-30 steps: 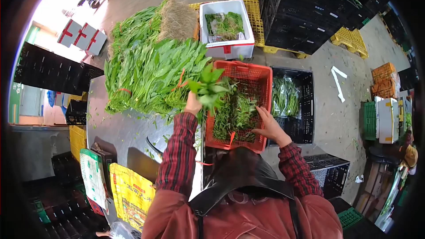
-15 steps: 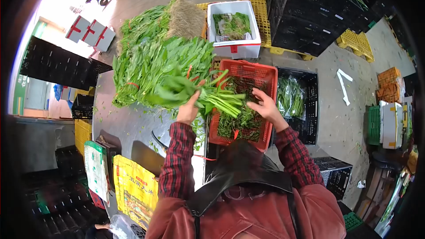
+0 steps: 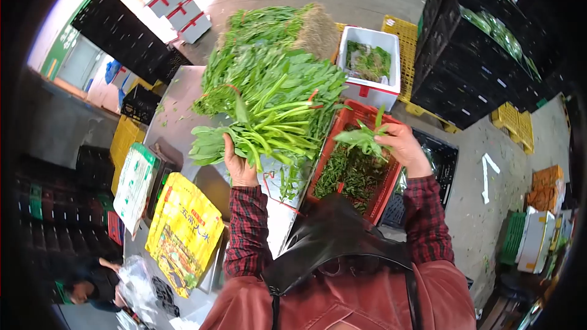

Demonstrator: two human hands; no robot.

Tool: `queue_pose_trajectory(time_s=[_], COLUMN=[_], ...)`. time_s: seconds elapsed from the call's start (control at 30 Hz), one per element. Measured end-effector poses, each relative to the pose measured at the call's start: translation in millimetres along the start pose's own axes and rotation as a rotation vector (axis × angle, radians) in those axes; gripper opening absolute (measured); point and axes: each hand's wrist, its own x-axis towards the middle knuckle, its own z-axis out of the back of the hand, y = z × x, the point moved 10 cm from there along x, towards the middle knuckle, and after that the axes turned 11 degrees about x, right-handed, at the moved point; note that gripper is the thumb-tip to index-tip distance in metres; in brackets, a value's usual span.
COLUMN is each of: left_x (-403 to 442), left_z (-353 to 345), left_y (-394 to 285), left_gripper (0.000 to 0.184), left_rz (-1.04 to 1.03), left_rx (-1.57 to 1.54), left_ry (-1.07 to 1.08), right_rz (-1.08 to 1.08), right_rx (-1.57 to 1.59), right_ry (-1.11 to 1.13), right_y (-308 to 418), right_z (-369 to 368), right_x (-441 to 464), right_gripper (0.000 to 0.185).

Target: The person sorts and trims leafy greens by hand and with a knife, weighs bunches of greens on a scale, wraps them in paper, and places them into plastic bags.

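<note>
My left hand (image 3: 241, 164) is closed round a bunch of leafy greens (image 3: 278, 123), over the metal table. Its pale stems fan out to the right and its leaves hang to the left. Above the red crate (image 3: 386, 198), my right hand (image 3: 403, 146) pinches a small leafy sprig (image 3: 359, 139). Dark leaf scraps (image 3: 345, 171) lie in that crate. Behind the held bunch is a large pile of greens (image 3: 269, 61), with red ties on some bundles.
A white foam box (image 3: 396, 79) with greens stands behind the red crate. Black crates (image 3: 455, 55) are stacked at the right. A yellow rice bag (image 3: 186, 232) lies front left on the metal table (image 3: 183, 98). Another person (image 3: 92, 287) is at lower left.
The bunch has swung left with my left hand, away from the red crate. My right hand now holds a sprig; it was empty-looking before. The whole view has turned.
</note>
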Motion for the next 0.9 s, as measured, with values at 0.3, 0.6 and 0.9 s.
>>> queue_pose_trajectory(time_s=[0.3, 0.6, 0.9], left_x=[-23, -57, -78], left_z=[-27, -91, 80], left_y=[-25, -88, -141], left_gripper=[0.037, 0.040, 0.038], left_rz=[0.062, -0.176, -0.333], left_rx=[0.249, 0.945, 0.891], left_ry=[-0.128, -0.006, -0.558], right_rz=[0.731, 0.048, -0.605], right_rx=[-0.884, -0.452, 0.283], right_ry=[0.072, 0.854, 0.440], right_y=[133, -76, -217], right_z=[-159, -290, -328], right_x=[-21, 36, 4], right_gripper=[0.074, 0.094, 0.042])
